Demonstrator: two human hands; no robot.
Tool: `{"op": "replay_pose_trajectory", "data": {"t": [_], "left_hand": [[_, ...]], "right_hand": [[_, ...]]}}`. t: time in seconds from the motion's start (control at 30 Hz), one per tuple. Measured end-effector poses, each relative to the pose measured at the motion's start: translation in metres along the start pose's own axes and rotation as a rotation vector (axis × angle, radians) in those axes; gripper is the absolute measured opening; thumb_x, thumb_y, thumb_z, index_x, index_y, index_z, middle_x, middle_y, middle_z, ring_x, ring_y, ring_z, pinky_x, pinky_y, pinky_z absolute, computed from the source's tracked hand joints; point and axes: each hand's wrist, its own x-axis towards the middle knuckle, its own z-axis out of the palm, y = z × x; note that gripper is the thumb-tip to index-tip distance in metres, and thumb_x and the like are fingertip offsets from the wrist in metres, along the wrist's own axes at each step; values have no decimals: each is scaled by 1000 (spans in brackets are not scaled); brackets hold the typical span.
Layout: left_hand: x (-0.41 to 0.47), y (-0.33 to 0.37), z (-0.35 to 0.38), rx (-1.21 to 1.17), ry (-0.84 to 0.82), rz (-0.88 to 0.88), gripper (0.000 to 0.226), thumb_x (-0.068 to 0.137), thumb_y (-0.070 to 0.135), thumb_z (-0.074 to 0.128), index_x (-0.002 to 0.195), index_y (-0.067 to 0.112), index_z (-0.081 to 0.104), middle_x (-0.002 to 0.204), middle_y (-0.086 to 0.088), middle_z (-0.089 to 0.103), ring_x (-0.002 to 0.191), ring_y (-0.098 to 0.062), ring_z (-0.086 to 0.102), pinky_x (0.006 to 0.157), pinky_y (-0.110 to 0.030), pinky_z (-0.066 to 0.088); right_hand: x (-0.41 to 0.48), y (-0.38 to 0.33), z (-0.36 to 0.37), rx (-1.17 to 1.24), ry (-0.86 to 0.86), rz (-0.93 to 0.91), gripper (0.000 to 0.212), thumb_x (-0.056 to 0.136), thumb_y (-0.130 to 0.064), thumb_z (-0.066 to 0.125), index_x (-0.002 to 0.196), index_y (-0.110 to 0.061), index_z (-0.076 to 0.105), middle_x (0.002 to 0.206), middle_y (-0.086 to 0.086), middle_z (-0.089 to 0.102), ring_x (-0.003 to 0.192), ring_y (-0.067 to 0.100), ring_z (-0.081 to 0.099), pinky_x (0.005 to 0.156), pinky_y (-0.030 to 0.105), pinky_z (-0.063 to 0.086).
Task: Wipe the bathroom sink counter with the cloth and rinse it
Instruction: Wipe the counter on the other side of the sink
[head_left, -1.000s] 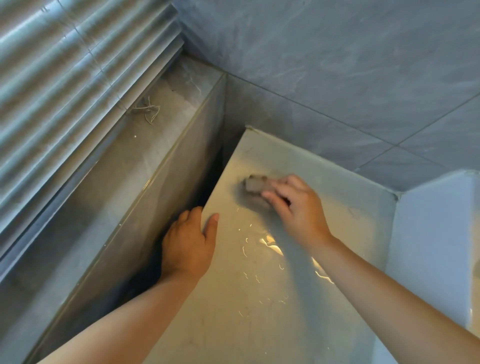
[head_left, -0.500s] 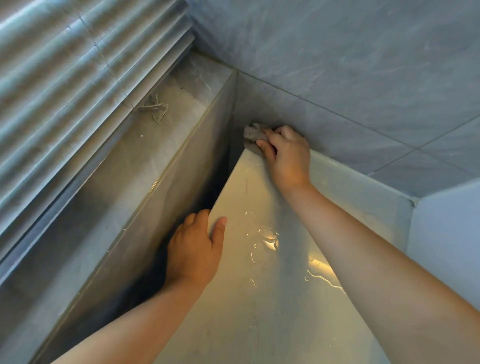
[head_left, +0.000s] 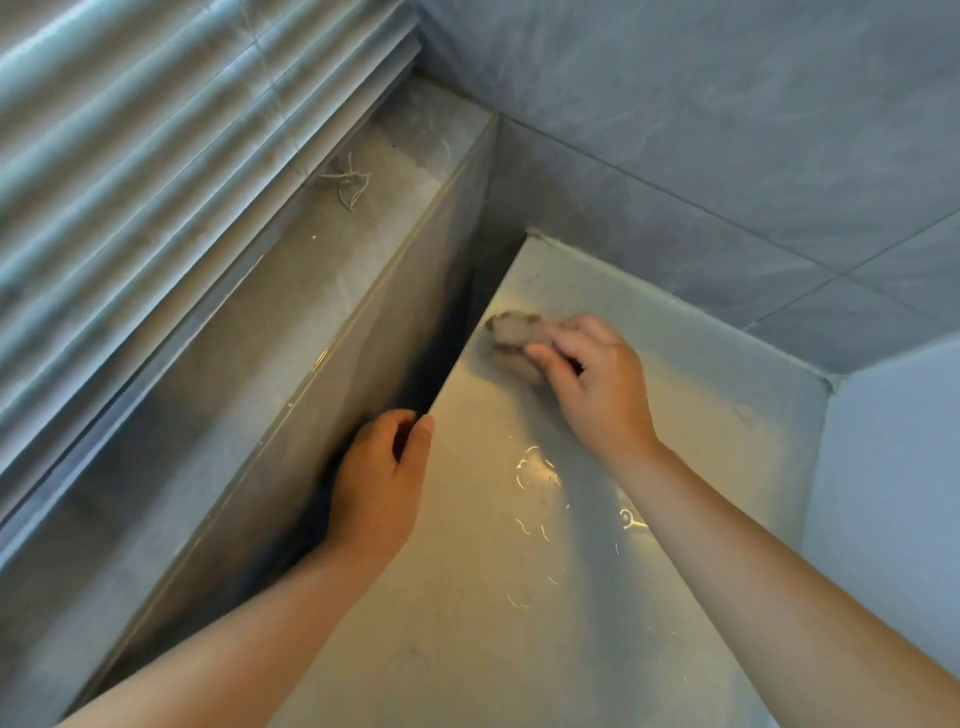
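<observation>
Pinches the bunched cloth (head_left: 511, 340) in curled right hand (head_left: 597, 395) fingers (head_left: 553, 358), pressed on the surface (head_left: 493, 597) near its left edge. Hooks left hand (head_left: 379, 483) fingers over that edge. Risks dropping cloth into the dark gap (head_left: 452, 353) on a stroke too far left. Now back from the corner by the wall (head_left: 675, 130) touched half a second ago.

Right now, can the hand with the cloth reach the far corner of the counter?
Probably yes. The right hand holds the cloth on the counter near its far corner, with nothing between. The left hand grips the side edge, out of the way.
</observation>
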Motion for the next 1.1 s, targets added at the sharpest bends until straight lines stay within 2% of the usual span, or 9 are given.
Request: {"op": "replay_pose_trajectory", "data": {"t": [0.13, 0.27, 0.37, 0.47, 0.7, 0.87, 1.0, 1.07, 1.1], "left_hand": [[-11, -7, -6, 64, -50, 47, 32, 94, 44, 44, 110, 22, 61, 104, 5, 59, 93, -11, 56, 82, -31, 44], [-12, -7, -5, 73, -48, 81, 29, 95, 40, 43, 107, 21, 62, 102, 5, 56, 91, -11, 54, 79, -30, 42], [-13, -8, -3, 45, -18, 96, 24, 96, 37, 45, 103, 22, 63, 98, 7, 55, 85, -6, 53, 73, -23, 39], [-12, -8, 0, 62, 12, 113, 20, 96, 34, 46, 96, 23, 63, 93, 8, 54, 81, -6, 50, 71, -23, 34], [-12, -12, 0, 59, 11, 138, 22, 97, 34, 45, 95, 22, 62, 93, 6, 55, 81, -8, 50, 70, -27, 36], [-16, -12, -4, 23, -6, 108, 24, 97, 34, 44, 102, 22, 63, 98, 8, 57, 85, -7, 52, 73, -25, 37], [-16, -9, -4, 18, 12, 112, 25, 97, 34, 43, 98, 18, 63, 94, 6, 57, 84, -11, 53, 73, -28, 39], [-18, -9, -4, 31, 21, 126, 29, 97, 36, 42, 94, 17, 63, 91, 5, 57, 82, -12, 53, 71, -30, 41], [-17, -9, -4, 35, 23, 132, 30, 96, 37, 41, 92, 16, 62, 90, 5, 57, 80, -12, 53, 70, -31, 42]], "right_hand": [[44, 9, 4, -129, 112, 98, 24, 92, -32, 56, 99, -17, 73, 83, -2, 54, 79, 18, 54, 66, 28, 38], [59, 19, 33, -222, 95, 208, 27, 93, -32, 53, 113, -21, 67, 101, 9, 62, 94, 29, 56, 81, 37, 42], [47, 15, 43, -204, 105, 103, 27, 91, -34, 58, 112, -22, 69, 89, 5, 61, 83, 24, 56, 73, 39, 46], [29, 9, 46, -178, 90, 5, 27, 89, -34, 60, 109, -19, 71, 84, 4, 58, 77, 21, 55, 66, 39, 46], [-10, -16, 48, -133, 16, 17, 31, 93, -36, 54, 115, -19, 69, 86, 3, 57, 77, 21, 52, 64, 39, 46], [-21, -36, 21, 22, -105, 101, 18, 91, -29, 59, 94, -18, 74, 77, -3, 52, 74, 14, 52, 67, 31, 43], [2, -29, -11, -87, 225, 212, 24, 90, -31, 58, 74, -14, 64, 72, 0, 50, 72, 15, 49, 61, 28, 31], [18, -13, -19, -175, 339, 249, 21, 90, -32, 58, 93, -15, 70, 81, -2, 50, 76, 13, 48, 64, 25, 32], [24, -4, -18, -221, 336, 249, 28, 90, -34, 57, 106, -14, 70, 85, -2, 50, 77, 13, 49, 66, 24, 34]]}}
